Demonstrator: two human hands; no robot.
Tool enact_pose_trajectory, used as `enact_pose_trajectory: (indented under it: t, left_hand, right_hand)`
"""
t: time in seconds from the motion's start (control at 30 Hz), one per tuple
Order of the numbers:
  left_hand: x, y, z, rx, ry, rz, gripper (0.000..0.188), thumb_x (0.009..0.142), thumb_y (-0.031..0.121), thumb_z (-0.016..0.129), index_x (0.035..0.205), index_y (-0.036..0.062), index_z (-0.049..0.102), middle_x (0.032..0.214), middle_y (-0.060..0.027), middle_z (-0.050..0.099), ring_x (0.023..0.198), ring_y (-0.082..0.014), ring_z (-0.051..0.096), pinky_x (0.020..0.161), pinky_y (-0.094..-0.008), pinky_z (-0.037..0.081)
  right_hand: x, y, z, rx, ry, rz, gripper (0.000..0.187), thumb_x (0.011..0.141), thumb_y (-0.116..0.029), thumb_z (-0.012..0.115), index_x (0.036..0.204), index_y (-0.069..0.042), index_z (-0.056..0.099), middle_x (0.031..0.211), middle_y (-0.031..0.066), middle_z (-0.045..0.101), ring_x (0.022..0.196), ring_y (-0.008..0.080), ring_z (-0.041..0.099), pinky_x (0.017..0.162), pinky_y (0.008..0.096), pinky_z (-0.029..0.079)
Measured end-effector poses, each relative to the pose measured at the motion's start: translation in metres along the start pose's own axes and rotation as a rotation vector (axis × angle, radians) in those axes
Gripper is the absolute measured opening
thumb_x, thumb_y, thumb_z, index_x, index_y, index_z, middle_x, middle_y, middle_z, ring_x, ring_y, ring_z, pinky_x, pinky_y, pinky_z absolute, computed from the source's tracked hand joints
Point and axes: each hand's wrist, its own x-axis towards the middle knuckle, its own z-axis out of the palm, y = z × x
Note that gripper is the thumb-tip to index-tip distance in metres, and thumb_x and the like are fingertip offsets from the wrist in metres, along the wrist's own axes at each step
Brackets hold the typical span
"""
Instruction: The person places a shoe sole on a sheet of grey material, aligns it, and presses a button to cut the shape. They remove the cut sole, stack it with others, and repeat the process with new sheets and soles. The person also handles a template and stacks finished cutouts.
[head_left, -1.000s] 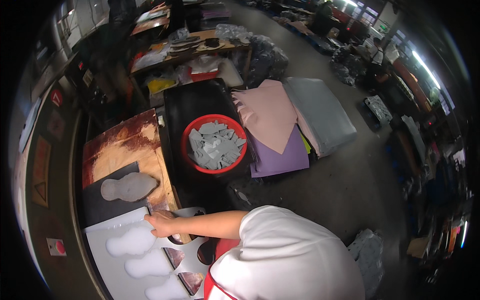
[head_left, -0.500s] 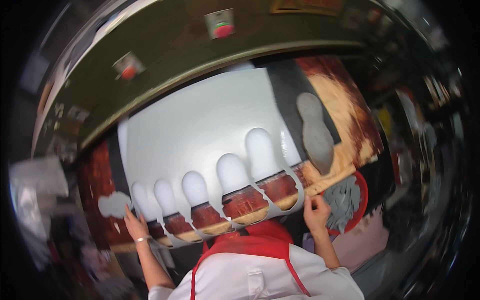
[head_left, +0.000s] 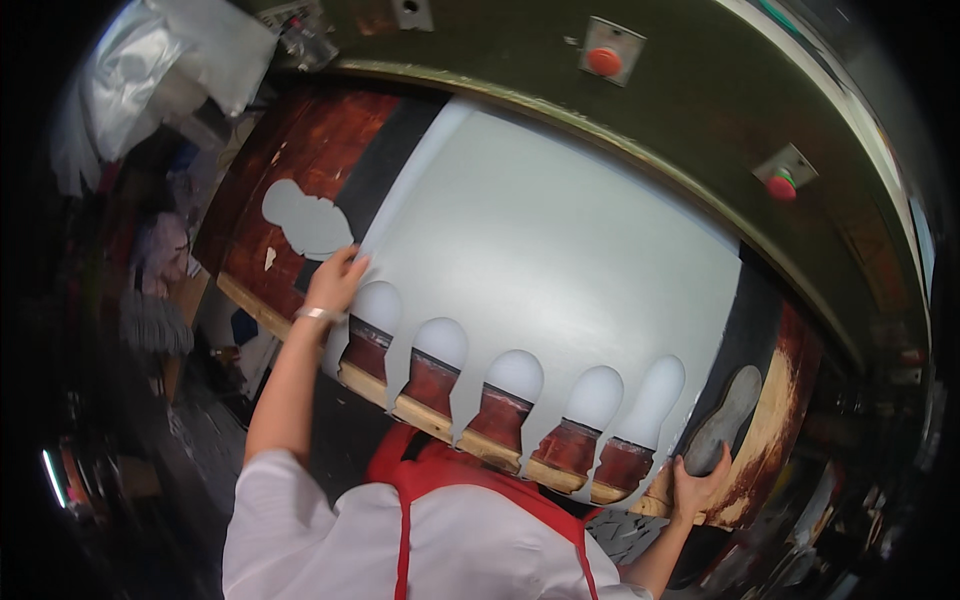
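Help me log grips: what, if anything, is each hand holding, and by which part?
Right hand: seemingly the sole-shaped block, by its near end. Left hand: at the edge of the pale sheet; hold unclear.

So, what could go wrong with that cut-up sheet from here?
The grey sheet has narrow strips between its cut-outs, which might tear or snag if pulled. The separate grey sole-shaped piece lies close to the left fingers, so it could get nudged aside.

Sheen on grey sheet right of left hand; glare on plastic sheeting beyond that hand; outward, dim and blurred, edges bowing near black rim.
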Motion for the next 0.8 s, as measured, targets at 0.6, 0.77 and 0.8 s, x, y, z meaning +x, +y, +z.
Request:
enact_pose_trajectory:
  t: [0.6, 0.77, 0.8]
  left_hand:
    - [-0.003, -0.004, 0.038, 0.113, 0.140, 0.472, 0.039, 0.085, 0.014, 0.061, 0.123, 0.0059, 0.055, 0.073, -0.0131, 0.062, 0.065, -0.0313, 0.061, 0.058, -0.0402, 0.049]
    - [-0.004, -0.009, 0.036, 0.075, 0.137, 0.497, 0.040, 0.084, 0.012, 0.062, 0.122, 0.0032, 0.056, 0.072, -0.0124, 0.063, 0.064, -0.0286, 0.063, 0.057, -0.0379, 0.049]
    - [-0.004, -0.009, 0.037, 0.072, 0.145, 0.503, 0.040, 0.084, 0.012, 0.063, 0.122, 0.0029, 0.056, 0.072, -0.0121, 0.063, 0.064, -0.0281, 0.063, 0.056, -0.0375, 0.049]
  right_hand:
    - [0.009, -0.360, 0.151, 0.983, -0.491, -0.119, 0.073, 0.058, -0.009, 0.080, 0.120, -0.006, 0.042, 0.110, 0.0101, 0.051, 0.107, 0.0227, 0.052, 0.095, 0.0359, 0.042]
    - [-0.021, -0.459, 0.209, 0.264, -0.158, -0.382, 0.070, 0.053, -0.018, 0.083, 0.113, -0.006, 0.049, 0.124, 0.0261, 0.040, 0.119, 0.0421, 0.037, 0.097, 0.0465, 0.039]
    - [-0.029, -0.464, 0.215, 0.211, -0.168, -0.352, 0.073, 0.053, -0.019, 0.084, 0.116, -0.006, 0.048, 0.126, 0.0275, 0.038, 0.120, 0.0436, 0.036, 0.099, 0.0474, 0.037]
